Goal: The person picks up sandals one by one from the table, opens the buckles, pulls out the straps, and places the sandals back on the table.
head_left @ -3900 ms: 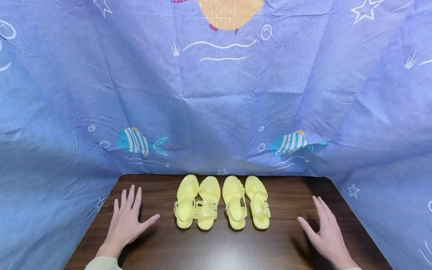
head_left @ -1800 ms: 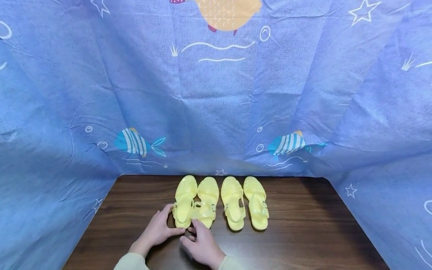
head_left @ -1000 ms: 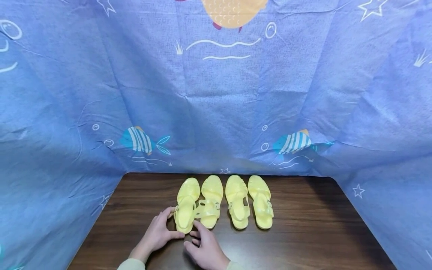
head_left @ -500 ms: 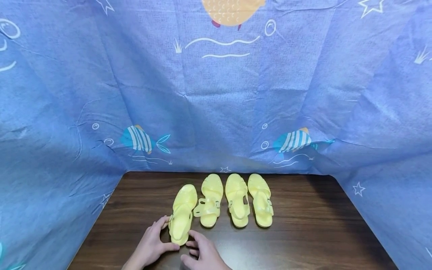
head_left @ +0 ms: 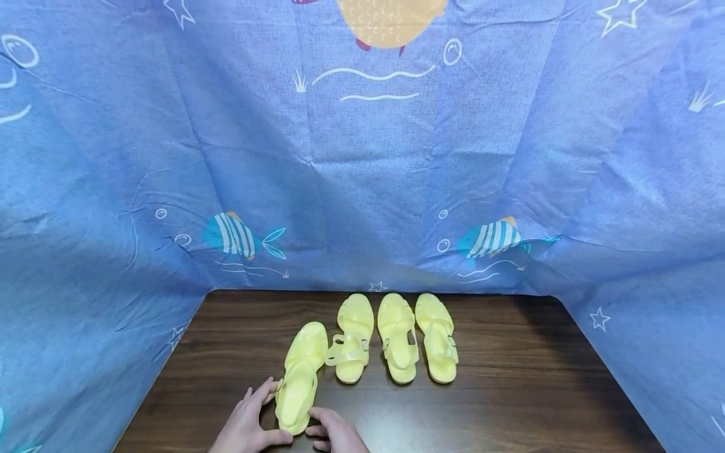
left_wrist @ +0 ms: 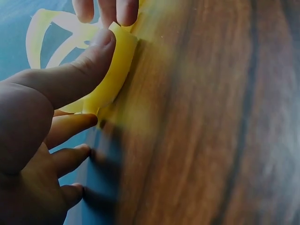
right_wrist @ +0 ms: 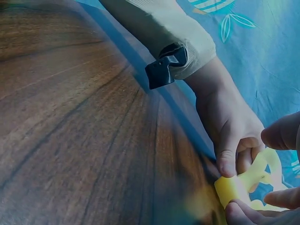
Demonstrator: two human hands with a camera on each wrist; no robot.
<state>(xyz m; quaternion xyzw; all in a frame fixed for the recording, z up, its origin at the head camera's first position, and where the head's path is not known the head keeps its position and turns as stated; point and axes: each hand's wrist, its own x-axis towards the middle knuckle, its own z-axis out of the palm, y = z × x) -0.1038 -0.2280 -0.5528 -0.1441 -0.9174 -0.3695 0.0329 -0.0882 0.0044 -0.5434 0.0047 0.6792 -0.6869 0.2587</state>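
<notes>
A pale yellow jelly sandal [head_left: 308, 345] lies slanted on the table, toe toward the back wall, its heel between my two hands. My left hand [head_left: 245, 423] grips the heel from the left, thumb behind it and fingers along the strap side. My right hand [head_left: 337, 433] holds the right side of the same heel with its fingertips. In the left wrist view, the left thumb presses the heel of the sandal [left_wrist: 112, 72]. The right wrist view shows fingers of both hands on the yellow heel [right_wrist: 228, 188].
Three matching yellow sandals stand in a row to the right: one with its strap undone [head_left: 355, 314], a middle one [head_left: 396, 314] and a rightmost one [head_left: 433, 314]. The dark wooden table [head_left: 510, 390] meets a blue fish-print cloth [head_left: 362, 189] at its back and sides.
Both hands have come in from the table's sides to the leftmost sandal. They have drawn it out of the row, toward the person and slightly left. The other sandals stay in place.
</notes>
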